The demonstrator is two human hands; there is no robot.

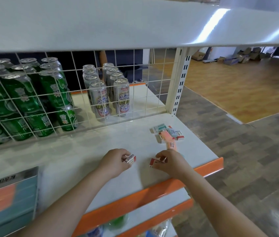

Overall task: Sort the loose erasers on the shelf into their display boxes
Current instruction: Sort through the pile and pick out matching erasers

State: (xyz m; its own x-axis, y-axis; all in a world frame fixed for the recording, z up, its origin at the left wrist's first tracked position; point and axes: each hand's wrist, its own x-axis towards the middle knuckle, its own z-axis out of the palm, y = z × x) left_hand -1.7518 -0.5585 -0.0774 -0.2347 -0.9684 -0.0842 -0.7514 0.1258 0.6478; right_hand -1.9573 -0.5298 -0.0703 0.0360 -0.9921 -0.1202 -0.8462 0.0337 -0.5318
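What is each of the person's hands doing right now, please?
Left hand: closed on a small red-and-white eraser, pinched in the fingers.
Right hand: closed on another red-and-white eraser at the shelf surface.

Bright; glare on upper shelf (217,23); edges warped.

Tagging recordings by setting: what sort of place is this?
Probably a small shop or mock retail aisle: white gondola shelf with orange price strip, rows of green cans behind a wire grid, packaged erasers.
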